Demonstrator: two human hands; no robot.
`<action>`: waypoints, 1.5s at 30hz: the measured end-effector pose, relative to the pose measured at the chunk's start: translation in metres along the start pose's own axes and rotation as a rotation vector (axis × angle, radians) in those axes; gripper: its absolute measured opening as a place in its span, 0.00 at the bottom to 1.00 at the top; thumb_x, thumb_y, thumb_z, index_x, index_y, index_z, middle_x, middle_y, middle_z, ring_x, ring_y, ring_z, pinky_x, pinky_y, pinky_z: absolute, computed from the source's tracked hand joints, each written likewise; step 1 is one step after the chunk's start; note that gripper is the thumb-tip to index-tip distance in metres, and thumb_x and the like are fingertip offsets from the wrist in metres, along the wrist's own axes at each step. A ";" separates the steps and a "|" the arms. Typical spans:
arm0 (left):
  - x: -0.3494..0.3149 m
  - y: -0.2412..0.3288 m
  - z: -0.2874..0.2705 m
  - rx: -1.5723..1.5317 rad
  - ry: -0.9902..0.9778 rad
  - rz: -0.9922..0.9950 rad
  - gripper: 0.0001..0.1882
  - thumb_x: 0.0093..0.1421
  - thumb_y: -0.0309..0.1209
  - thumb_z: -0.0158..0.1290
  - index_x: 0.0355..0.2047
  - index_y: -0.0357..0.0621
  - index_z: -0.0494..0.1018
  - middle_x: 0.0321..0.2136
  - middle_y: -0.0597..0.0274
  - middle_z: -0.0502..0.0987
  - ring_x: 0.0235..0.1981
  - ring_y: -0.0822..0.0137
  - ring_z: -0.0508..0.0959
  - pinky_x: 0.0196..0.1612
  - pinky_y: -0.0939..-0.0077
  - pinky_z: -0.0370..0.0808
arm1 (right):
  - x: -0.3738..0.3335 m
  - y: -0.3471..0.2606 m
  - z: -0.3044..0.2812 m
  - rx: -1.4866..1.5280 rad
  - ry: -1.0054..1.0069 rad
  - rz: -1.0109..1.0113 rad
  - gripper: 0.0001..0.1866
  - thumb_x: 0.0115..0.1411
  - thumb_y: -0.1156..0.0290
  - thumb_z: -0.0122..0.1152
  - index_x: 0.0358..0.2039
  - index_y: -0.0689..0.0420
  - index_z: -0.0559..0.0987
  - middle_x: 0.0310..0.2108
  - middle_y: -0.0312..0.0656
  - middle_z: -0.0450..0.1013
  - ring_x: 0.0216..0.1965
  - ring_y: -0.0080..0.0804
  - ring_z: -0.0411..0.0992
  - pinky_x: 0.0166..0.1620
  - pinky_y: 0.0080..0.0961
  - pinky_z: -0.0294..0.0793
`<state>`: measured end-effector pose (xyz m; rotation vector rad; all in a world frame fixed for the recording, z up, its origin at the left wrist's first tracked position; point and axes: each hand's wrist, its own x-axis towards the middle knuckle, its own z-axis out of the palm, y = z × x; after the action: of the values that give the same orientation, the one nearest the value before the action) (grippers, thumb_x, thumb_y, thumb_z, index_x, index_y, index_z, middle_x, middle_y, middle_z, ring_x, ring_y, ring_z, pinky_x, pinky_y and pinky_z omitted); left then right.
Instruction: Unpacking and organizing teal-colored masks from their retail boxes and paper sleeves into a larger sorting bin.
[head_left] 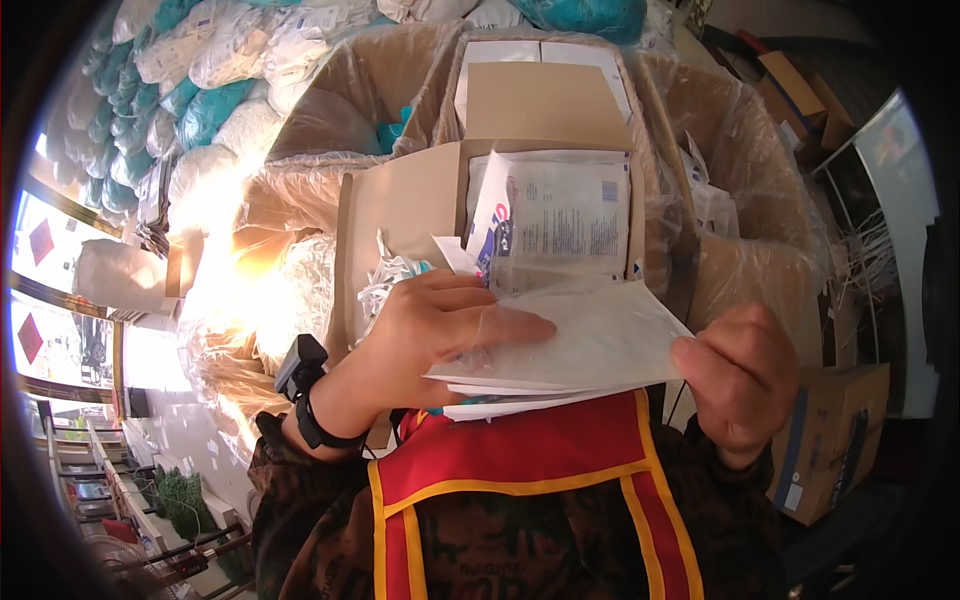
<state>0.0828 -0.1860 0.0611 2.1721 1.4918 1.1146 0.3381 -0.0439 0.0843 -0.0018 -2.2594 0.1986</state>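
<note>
A small stack of flat white paper pouches (600,335) spans the space between my hands, above the near side of an open cardboard box. My left hand (440,330) grips the stack's left end, its thumb stretched blurred across the top pouch. At the right corner, my right hand (740,375) pinches the edge of the pouches between thumb and fingers. Beyond them, the cardboard box (400,205) holds printed white flat packages (575,215), one standing tilted at their left. Thin white strips with some teal (385,275) lie by my left fingers.
Plastic-lined cartons stand at the far left (365,95) and right (745,170). Filled white and teal bags (215,110) pile up at the back left. A taped brown carton (835,440) sits near my right arm. Windows shine brightly on the left.
</note>
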 end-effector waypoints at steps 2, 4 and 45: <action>0.002 -0.001 0.003 0.014 0.013 0.032 0.21 0.42 0.36 0.62 0.39 0.46 0.80 0.26 0.60 0.77 0.23 0.58 0.74 0.29 0.70 0.69 | 0.001 0.000 0.001 -0.004 0.006 0.009 0.18 0.36 0.74 0.66 0.33 0.55 0.80 0.23 0.35 0.66 0.21 0.31 0.65 0.21 0.24 0.65; 0.002 -0.001 0.003 0.027 0.025 0.067 0.22 0.41 0.34 0.62 0.41 0.48 0.79 0.20 0.60 0.74 0.23 0.58 0.74 0.29 0.70 0.69 | 0.001 0.000 0.002 0.011 0.020 0.036 0.15 0.40 0.76 0.66 0.32 0.55 0.80 0.22 0.34 0.66 0.20 0.31 0.65 0.21 0.24 0.64; 0.008 -0.020 -0.031 -0.436 0.577 -0.520 0.05 0.56 0.26 0.58 0.32 0.37 0.78 0.21 0.71 0.73 0.22 0.82 0.69 0.26 0.87 0.63 | -0.140 0.276 -0.057 0.115 0.333 1.275 0.25 0.63 0.61 0.58 0.57 0.59 0.69 0.37 0.35 0.74 0.30 0.18 0.70 0.33 0.16 0.70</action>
<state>0.0480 -0.1757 0.0729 1.1280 1.6786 1.7306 0.4536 0.2277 -0.0262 -1.3112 -1.6055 0.9024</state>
